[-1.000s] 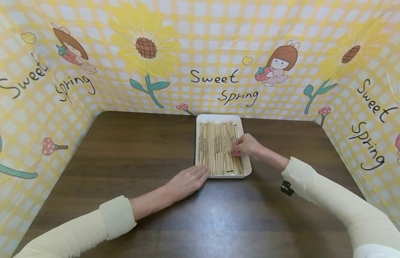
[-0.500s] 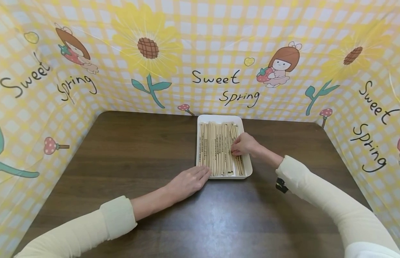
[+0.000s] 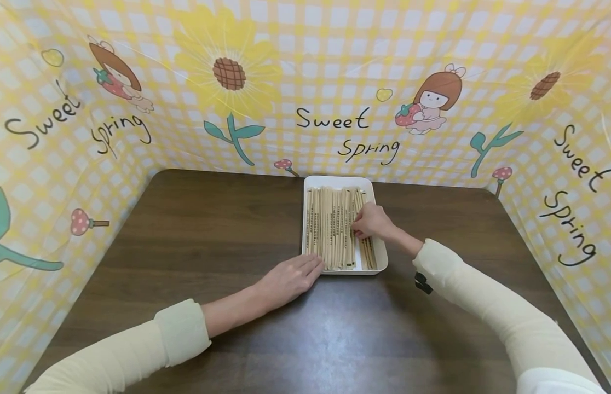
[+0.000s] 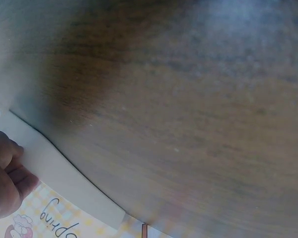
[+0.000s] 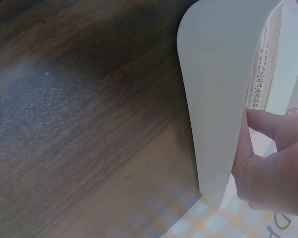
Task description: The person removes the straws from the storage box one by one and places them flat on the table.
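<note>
Slim paper-wrapped sticks (image 3: 330, 235) with dark print lie lengthwise in a white tray (image 3: 379, 191) at the table's back. My left hand (image 3: 288, 279) rests against the tray's near-left corner, its fingers extended over the rim. From the right, my right hand (image 3: 374, 223) reaches over the long rim and touches the sticks with bent fingers. The right wrist view has my right hand (image 5: 275, 158) across the tray wall (image 5: 213, 99); whether the fingertips pinch a stick is hidden. In the left wrist view, my right hand (image 4: 7, 178) shows beyond the tray's left wall (image 4: 64, 173).
A dark brown wooden table (image 3: 226, 235) extends to both sides and in front of the tray. A yellow-checked cloth (image 3: 325, 65) with printed flowers stands close behind the tray and along both sides.
My right hand has shifted slightly left within the tray. A gap between the main row of sticks and the right-hand few has widened. My left hand stays on the corner.
</note>
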Demonstrator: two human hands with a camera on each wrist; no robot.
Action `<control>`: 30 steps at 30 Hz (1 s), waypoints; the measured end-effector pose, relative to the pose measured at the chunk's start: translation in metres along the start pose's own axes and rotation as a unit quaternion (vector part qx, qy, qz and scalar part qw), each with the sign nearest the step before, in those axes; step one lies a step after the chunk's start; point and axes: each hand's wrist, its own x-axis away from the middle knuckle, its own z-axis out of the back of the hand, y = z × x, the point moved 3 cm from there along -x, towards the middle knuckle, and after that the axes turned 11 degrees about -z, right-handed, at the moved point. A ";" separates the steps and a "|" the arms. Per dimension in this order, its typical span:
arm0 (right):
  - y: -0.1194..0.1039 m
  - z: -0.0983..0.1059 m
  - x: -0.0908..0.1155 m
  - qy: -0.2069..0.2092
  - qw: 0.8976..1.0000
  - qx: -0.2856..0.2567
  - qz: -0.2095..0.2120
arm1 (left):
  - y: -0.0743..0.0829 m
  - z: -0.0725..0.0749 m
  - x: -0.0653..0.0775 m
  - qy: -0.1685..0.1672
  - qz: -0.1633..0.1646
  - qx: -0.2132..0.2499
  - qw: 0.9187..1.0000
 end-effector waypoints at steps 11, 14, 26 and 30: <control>-0.003 -0.001 -0.003 -0.010 0.999 -0.027 -0.016 | -0.001 0.000 -0.001 -0.001 0.002 -0.001 1.000; -0.004 -0.002 -0.002 -0.004 1.000 -0.028 -0.015 | -0.001 0.000 -0.001 0.000 0.003 0.003 1.000; -0.003 -0.008 -0.003 -0.011 0.997 -0.070 -0.031 | 0.000 0.003 -0.001 0.000 0.004 0.012 1.000; -0.004 -0.004 -0.001 -0.016 0.996 -0.083 -0.036 | -0.001 0.003 -0.001 -0.002 0.005 0.011 1.000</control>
